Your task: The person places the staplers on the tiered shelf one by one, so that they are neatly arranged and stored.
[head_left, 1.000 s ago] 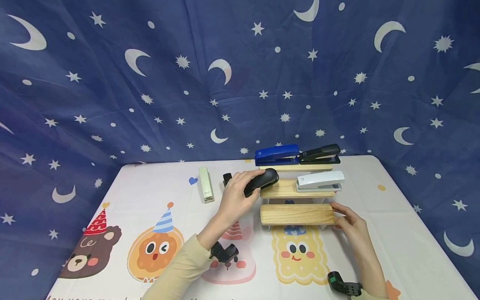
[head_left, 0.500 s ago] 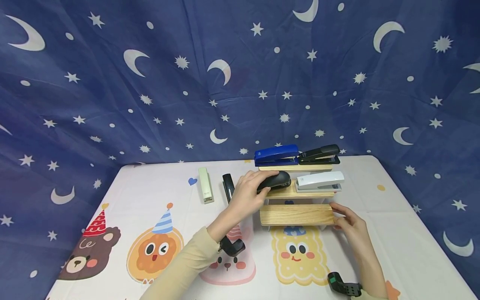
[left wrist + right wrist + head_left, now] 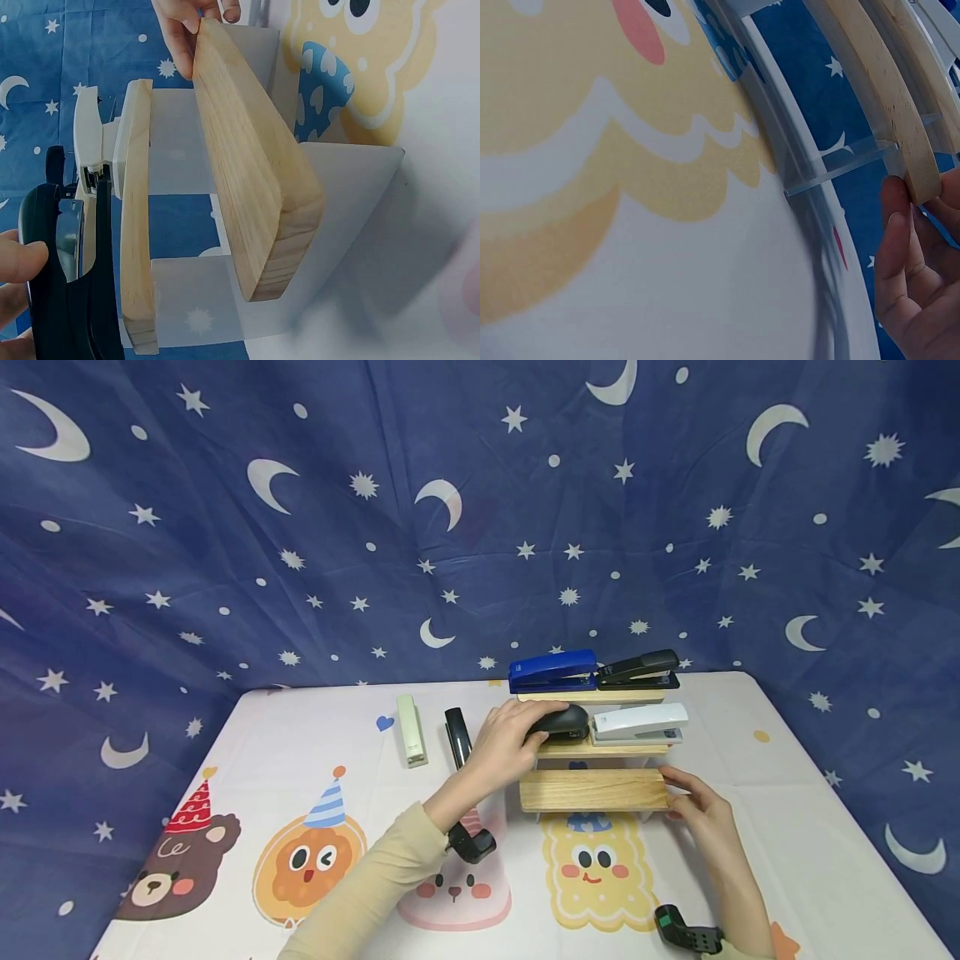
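My left hand (image 3: pixel 508 745) grips a rounded black stapler (image 3: pixel 564 723) at the left half of the middle step of a tiered wooden rack (image 3: pixel 596 790). The left wrist view shows this stapler (image 3: pixel 67 277) right at the wooden board, its far end close to the white stapler (image 3: pixel 88 127). On the same step, the white stapler (image 3: pixel 639 722) lies to its right. My right hand (image 3: pixel 703 808) pinches the right end of the rack's lowest board, thumb and fingers on either side of the wood (image 3: pixel 907 127) in the right wrist view.
A blue stapler (image 3: pixel 553 672) and a black stapler (image 3: pixel 640 670) occupy the top step. Left of the rack, a pale green stapler (image 3: pixel 412 732) and a long black stapler (image 3: pixel 457 737) lie on the patterned tablecloth (image 3: pixel 330 727). A starry blue curtain (image 3: pixel 480 527) hangs behind.
My left hand has carried the rounded black stapler rightward onto the middle step, beside the white one. The long black stapler behind the hand has come into fuller view. My right hand stays put.
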{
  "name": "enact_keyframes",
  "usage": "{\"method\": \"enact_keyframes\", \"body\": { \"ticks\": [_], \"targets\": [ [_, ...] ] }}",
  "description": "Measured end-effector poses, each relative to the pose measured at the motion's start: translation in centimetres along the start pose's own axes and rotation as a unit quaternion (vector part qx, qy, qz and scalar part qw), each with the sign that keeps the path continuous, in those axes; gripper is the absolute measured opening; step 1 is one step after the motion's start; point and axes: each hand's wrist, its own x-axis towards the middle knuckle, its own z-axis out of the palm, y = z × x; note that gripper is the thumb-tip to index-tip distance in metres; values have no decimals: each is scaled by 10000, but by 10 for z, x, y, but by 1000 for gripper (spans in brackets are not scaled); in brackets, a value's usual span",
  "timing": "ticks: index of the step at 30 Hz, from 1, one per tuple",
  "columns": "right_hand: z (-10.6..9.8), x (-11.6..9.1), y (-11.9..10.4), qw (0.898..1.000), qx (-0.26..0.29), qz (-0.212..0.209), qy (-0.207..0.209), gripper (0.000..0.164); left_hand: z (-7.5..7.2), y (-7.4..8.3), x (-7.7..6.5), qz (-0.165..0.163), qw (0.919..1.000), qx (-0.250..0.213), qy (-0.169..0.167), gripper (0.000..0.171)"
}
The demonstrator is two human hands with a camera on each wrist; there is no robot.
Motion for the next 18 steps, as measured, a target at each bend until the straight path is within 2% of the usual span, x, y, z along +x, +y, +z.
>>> {"method": "enact_keyframes", "body": {
  "ticks": [11,18],
  "targets": [
    [-3,-11,-33,9996,38,279,-64,44,3,0,5,-13,9998,71,-165,43],
    [-3,-12,-37,9994,7,351,-62,43,4,0,7,17,9995,196,-241,43]
  ]
}}
